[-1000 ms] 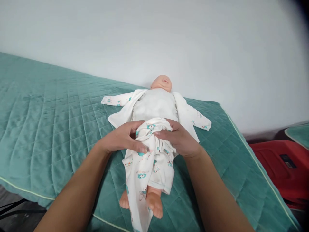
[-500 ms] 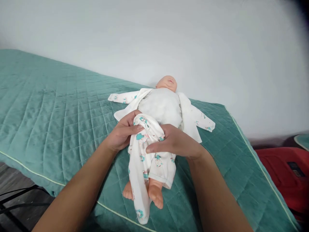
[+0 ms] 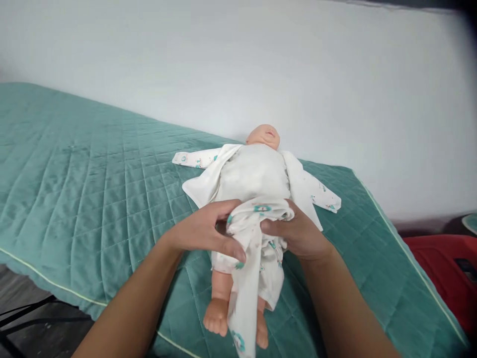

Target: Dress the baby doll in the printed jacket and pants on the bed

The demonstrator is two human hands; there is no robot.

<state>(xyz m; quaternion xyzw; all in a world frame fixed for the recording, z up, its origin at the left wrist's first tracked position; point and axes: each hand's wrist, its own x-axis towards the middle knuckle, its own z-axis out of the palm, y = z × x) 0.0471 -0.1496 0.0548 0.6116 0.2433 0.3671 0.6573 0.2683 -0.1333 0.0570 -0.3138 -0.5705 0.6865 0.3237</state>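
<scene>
A baby doll (image 3: 257,174) lies on its back, bare feet toward me, in a white printed top (image 3: 201,184) spread open at the chest. White baby trousers (image 3: 249,278) with a teal animal print are bunched over its hips and thighs, one trouser leg hanging down between the feet. My left hand (image 3: 204,228) curves round the left side of the bunched cloth, thumb on the front and fingers behind. On the other side, my right hand (image 3: 301,228) grips the bunched waist, thumb on top. The fingertips behind the cloth are hidden.
A green quilted cover (image 3: 112,199) with pale piping lies under the doll. The white wall (image 3: 223,64) rises right behind its head. To the right stands a red item (image 3: 436,273); black metal bars (image 3: 30,313) show at lower left.
The bunched trousers and the hanging leg have shifted right across the doll's legs. My left thumb has moved lower, away from its fingers. My right hand has moved right with the waist.
</scene>
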